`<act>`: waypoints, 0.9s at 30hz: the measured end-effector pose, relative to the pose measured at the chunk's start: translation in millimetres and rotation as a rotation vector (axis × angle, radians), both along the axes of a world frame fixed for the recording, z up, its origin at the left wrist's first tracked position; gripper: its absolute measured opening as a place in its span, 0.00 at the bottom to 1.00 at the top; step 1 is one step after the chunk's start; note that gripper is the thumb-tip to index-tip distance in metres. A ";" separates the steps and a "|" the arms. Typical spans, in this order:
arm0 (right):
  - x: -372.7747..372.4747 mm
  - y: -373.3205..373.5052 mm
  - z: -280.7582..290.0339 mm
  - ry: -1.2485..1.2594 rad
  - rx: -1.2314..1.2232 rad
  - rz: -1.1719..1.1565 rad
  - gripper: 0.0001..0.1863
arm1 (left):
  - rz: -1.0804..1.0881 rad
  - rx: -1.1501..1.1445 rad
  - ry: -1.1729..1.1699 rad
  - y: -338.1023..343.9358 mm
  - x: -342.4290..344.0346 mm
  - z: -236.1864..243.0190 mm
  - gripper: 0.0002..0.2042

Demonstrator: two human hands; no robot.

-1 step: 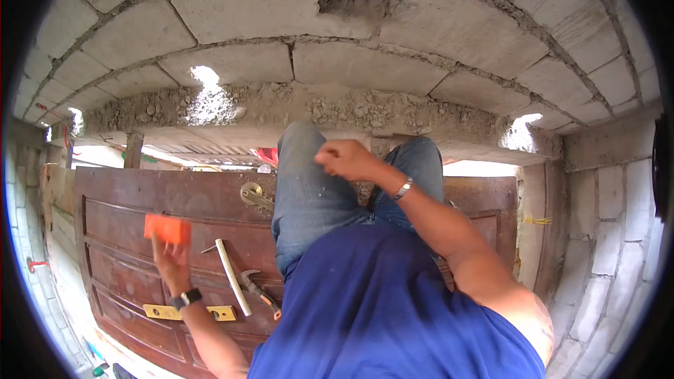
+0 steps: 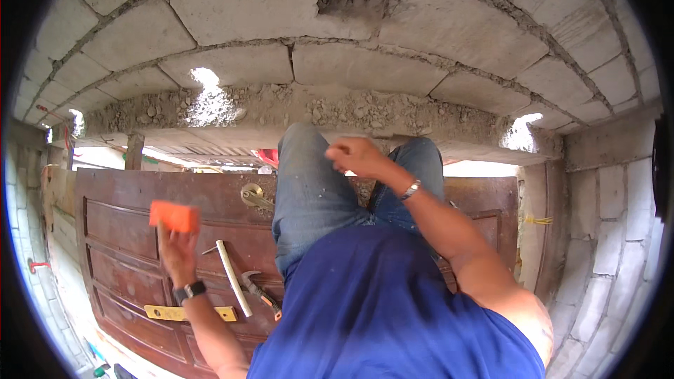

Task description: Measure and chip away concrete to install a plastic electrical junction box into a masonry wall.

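My left hand holds up an orange block-shaped thing above the brown panelled wooden door, gripping its lower side. A dark wristband is on that arm. In front of my knees hovers my right hand, its fingers curled; whatever they may hold is hidden. Beside my left arm, a white stick lies on the door. Right of it is a claw hammer with a black and orange handle. Partly behind my left forearm rests a yellow spirit level.
A round brass-coloured door fitting sits beside my left knee. Ahead rises a grey block wall with a broken hole, above a rough concrete ledge carrying rubble. Another block wall stands at the right.
My left hand has shifted slightly right and up with the orange block, which is tilted a little differently. My right hand has moved slightly right.
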State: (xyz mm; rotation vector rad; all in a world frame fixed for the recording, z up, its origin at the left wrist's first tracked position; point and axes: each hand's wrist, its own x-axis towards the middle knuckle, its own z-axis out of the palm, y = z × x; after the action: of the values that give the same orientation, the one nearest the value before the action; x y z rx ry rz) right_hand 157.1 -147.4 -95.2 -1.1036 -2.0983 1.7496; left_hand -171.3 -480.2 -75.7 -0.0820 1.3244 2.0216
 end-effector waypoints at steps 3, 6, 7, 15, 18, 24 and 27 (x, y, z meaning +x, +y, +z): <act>28.8 16.1 13.0 0.004 -0.008 -0.100 0.21 | -0.243 0.118 -0.012 124.5 53.9 19.8 0.26; 32.4 30.0 39.0 0.119 0.036 -0.165 0.23 | -0.505 0.195 0.012 243.2 97.9 33.7 0.29; 30.1 38.1 49.1 0.196 0.063 -0.181 0.24 | -0.529 0.247 0.043 277.9 113.0 41.2 0.29; 4.2 114.7 91.4 0.227 0.645 -0.457 0.29 | -0.458 0.378 0.075 434.4 183.6 85.9 0.26; -4.3 140.2 93.3 0.259 0.736 -0.486 0.26 | -0.426 0.342 0.141 455.4 194.0 85.0 0.25; -9.3 172.0 75.4 0.304 0.792 -0.542 0.18 | -0.389 0.227 0.069 470.4 197.6 68.5 0.23; -12.7 175.3 77.4 0.293 0.801 -0.553 0.15 | -0.353 0.217 0.107 477.7 192.4 71.7 0.24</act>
State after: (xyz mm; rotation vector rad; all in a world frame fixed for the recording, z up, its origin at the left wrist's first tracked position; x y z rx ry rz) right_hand 144.4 27.9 -17.7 -0.9567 -1.7864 0.6606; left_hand 21.1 -2.5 -4.0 0.3408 1.0853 1.8692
